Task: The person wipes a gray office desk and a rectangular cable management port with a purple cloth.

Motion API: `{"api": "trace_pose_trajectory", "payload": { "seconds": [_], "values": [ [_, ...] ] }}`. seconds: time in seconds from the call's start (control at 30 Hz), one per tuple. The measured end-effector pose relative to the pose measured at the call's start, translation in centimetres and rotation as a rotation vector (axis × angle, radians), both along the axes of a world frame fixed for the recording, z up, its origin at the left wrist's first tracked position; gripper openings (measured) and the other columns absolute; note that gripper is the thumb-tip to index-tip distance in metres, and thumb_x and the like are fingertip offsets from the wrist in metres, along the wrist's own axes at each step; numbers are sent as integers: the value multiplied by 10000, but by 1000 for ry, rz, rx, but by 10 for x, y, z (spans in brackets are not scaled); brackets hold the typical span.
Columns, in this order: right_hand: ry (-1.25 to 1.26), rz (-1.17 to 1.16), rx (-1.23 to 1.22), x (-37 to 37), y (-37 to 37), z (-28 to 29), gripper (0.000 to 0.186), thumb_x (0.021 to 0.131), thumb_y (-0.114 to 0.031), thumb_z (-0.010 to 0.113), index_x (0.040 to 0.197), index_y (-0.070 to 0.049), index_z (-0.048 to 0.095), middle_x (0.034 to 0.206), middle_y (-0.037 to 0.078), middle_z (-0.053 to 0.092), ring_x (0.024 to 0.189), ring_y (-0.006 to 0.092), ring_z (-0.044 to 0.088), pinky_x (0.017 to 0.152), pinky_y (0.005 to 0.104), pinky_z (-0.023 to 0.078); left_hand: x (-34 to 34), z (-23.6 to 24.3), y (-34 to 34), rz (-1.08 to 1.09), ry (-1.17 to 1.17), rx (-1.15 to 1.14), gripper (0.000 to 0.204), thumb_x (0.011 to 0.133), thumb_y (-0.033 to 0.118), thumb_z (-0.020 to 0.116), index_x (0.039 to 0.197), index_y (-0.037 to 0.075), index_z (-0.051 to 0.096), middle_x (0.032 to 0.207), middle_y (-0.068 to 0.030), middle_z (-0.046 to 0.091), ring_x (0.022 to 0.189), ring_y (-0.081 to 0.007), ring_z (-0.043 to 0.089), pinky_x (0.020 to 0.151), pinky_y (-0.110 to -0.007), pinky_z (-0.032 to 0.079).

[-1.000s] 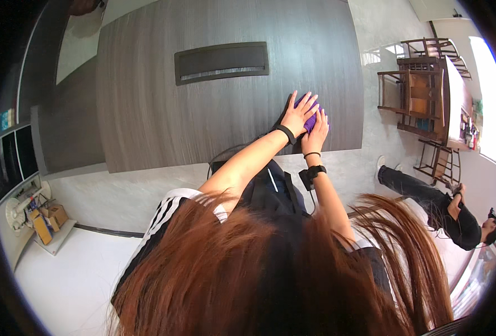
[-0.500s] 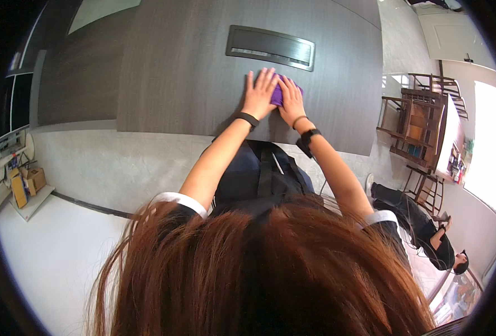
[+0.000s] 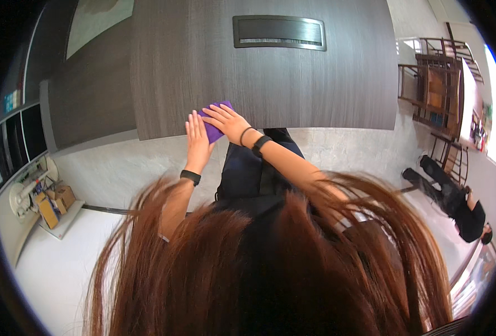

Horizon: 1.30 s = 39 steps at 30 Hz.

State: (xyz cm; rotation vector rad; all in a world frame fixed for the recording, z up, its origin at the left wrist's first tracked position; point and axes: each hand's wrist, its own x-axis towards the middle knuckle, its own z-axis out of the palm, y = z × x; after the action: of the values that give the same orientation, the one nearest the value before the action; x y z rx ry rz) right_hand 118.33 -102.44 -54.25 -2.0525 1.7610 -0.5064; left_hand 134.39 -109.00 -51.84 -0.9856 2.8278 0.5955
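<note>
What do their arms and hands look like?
The left hand and right hand wear no gloves. There's a black band on the left wrist, and a thin dark loop plus a thicker black band on the right. Both forearms look bare.

Seen from above, a person's left hand (image 3: 198, 141) and right hand (image 3: 231, 124) lie with fingers extended on a purple cloth (image 3: 214, 133) at the near edge of a dark wood-grain table (image 3: 326, 89). A rectangular panel (image 3: 280, 32) is set into the tabletop, farther from the person. Long brown hair (image 3: 337, 269) fills the lower foreground. At right, another person (image 3: 471, 221) in dark clothing is near wooden chairs (image 3: 435, 89); at left are cardboard boxes (image 3: 64, 197).
</note>
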Motion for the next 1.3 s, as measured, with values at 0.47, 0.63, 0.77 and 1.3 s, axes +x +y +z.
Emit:
{"api": "trace_pose_trajectory", "payload": {
  "seconds": [0.47, 0.63, 0.77, 1.3],
  "values": [
    [85, -949, 169, -129, 169, 10, 751, 741, 45, 501, 1423, -152, 259, 1503, 68, 226, 1392, 273, 203, 1137, 432, 166, -242, -36, 73, -825, 429, 48, 883, 698, 198, 657, 1396, -61, 183, 1479, -216, 184, 1380, -355, 180, 1145, -442, 141],
    [59, -968, 148, -161, 197, 10, 770, 730, 31, 517, 1425, -154, 242, 1506, 75, 206, 1394, 286, 187, 1136, 442, 157, -276, -44, 103, -858, 394, 12, 915, 701, 247, 671, 1398, -64, 168, 1476, -214, 187, 1380, -362, 167, 1143, -445, 130],
    [1, -883, 135, -184, 201, 11, 804, 694, 25, 548, 1419, -156, 251, 1503, 79, 202, 1393, 294, 181, 1138, 447, 144, -286, -52, 108, -804, 356, 15, 958, 691, 242, 672, 1416, -58, 122, 1491, -215, 135, 1387, -372, 131, 1146, -455, 92],
    [58, -520, -45, -329, 247, 4, 798, 684, -34, 598, 1410, -112, 276, 1492, 102, 242, 1385, 289, 210, 1131, 425, 162, -380, -33, 187, -435, 183, -87, 1035, 669, 210, 716, 1419, -70, 60, 1494, -225, 97, 1393, -393, 76, 1142, -481, 71]
  ]
}}
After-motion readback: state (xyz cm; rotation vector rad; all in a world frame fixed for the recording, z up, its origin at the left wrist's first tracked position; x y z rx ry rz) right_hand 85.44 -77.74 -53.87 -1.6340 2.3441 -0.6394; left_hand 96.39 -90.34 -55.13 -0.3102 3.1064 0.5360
